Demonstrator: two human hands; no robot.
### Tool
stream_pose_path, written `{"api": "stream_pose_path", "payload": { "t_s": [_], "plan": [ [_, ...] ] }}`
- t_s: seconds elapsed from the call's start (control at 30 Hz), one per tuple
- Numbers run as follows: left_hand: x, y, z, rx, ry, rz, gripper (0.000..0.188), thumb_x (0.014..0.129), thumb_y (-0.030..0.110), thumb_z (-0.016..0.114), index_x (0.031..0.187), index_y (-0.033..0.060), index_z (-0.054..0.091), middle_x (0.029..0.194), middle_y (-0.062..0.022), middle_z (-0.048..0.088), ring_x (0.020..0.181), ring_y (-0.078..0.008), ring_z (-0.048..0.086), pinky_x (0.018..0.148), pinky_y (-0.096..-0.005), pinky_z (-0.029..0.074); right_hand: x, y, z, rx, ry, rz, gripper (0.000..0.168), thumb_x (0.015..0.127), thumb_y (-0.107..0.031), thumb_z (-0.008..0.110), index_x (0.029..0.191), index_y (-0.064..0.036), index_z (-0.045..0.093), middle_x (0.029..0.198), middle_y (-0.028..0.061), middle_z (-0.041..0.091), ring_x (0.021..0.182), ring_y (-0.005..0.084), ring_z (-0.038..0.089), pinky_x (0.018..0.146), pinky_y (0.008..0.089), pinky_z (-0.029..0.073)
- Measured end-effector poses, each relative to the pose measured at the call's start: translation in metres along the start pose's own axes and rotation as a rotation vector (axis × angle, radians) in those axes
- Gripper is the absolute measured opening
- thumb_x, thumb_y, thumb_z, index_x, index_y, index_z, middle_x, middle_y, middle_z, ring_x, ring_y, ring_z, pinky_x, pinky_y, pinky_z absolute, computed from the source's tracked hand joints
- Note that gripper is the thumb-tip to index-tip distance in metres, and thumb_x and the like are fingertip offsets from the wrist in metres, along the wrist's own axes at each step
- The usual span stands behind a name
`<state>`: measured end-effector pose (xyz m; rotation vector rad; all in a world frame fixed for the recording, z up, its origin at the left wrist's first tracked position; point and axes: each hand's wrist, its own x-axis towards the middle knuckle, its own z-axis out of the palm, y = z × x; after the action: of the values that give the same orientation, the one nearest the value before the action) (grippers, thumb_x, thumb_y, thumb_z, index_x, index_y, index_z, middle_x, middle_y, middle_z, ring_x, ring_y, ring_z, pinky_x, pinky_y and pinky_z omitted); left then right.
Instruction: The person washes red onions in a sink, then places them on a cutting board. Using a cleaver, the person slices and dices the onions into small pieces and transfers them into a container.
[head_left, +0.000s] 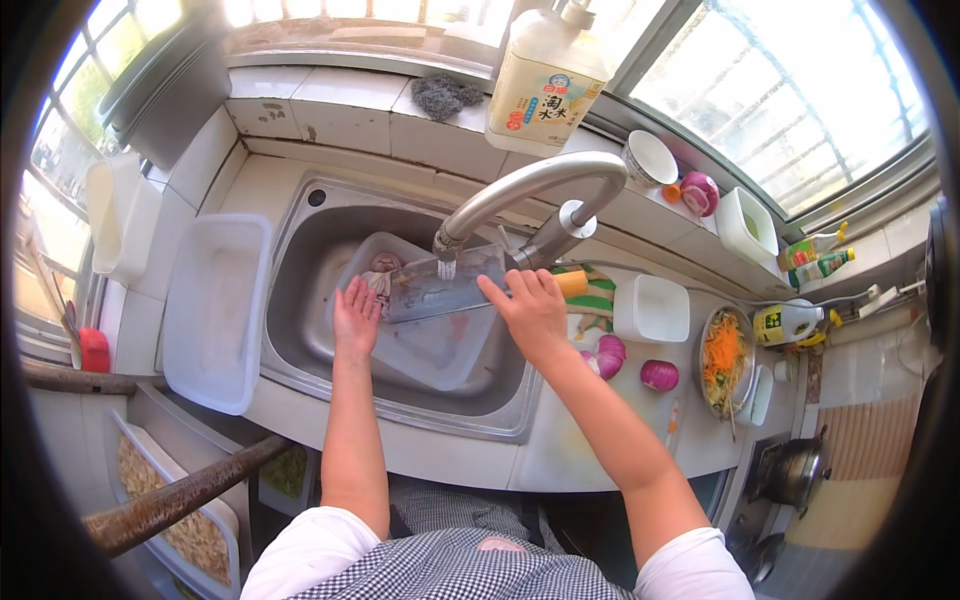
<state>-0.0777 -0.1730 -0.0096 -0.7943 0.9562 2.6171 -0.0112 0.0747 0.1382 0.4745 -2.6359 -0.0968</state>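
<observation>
My right hand (531, 311) grips the wooden handle (571, 283) of a broad-bladed cleaver (450, 281). The wide, wet blade lies over the sink, beneath the faucet's spout, and water runs onto it. My left hand (357, 319) is palm up near the blade's far end, with nothing in it; whether it touches the blade is unclear. Under the blade, a translucent plastic tub (439, 360) sits in the stainless steel sink (300, 300). A crumpled, pale cloth-like thing (384, 266) lies in the tub, partly behind my left fingers.
A curved faucet (540, 169) rises behind the sink. Left stands an upright plastic bin (217, 315). On the right are a white cutting board (562, 435), red onions (659, 375), a square white container (651, 307) and a bowl of shredded vegetables (724, 352). A rusty pipe (187, 487) crosses lower left.
</observation>
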Motion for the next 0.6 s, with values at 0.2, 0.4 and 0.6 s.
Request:
{"api": "stream_pose_path", "payload": {
  "t_s": [0.2, 0.4, 0.6],
  "plan": [
    [0.026, -0.036, 0.027, 0.226, -0.105, -0.129, 0.044, 0.091, 0.038, 0.042, 0.128, 0.0132, 0.044, 0.132, -0.0016, 0.043, 0.119, -0.0195, 0.039, 0.100, -0.0379, 0.027, -0.020, 0.006, -0.041, 0.337, -0.405, 0.535, 0.028, 0.076, -0.015, 0.059, 0.105, -0.017, 0.057, 0.081, 0.0074, 0.058, 0.076, 0.0281, 0.057, 0.068, 0.0397, 0.043],
    [0.007, -0.082, 0.130, 0.663, -0.426, -0.124, 0.042, 0.085, 0.026, 0.056, 0.125, 0.0144, 0.045, 0.127, -0.0003, 0.046, 0.110, -0.0168, 0.046, 0.092, -0.0350, 0.034, -0.090, 0.019, -0.061, 0.357, -0.416, 0.749, 0.026, 0.079, -0.018, 0.061, 0.104, -0.016, 0.054, 0.081, 0.0096, 0.059, 0.074, 0.0314, 0.059, 0.061, 0.0432, 0.045],
    [0.006, -0.115, 0.162, 0.723, -0.583, -0.028, 0.041, 0.081, 0.008, 0.061, 0.118, 0.0103, 0.042, 0.114, -0.0032, 0.048, 0.096, -0.0131, 0.052, 0.077, -0.0252, 0.044, -0.128, 0.019, -0.091, 0.490, -0.344, 0.945, 0.030, 0.079, -0.018, 0.061, 0.108, -0.015, 0.056, 0.089, 0.0113, 0.062, 0.079, 0.0318, 0.059, 0.066, 0.0398, 0.045]
  ]
}}
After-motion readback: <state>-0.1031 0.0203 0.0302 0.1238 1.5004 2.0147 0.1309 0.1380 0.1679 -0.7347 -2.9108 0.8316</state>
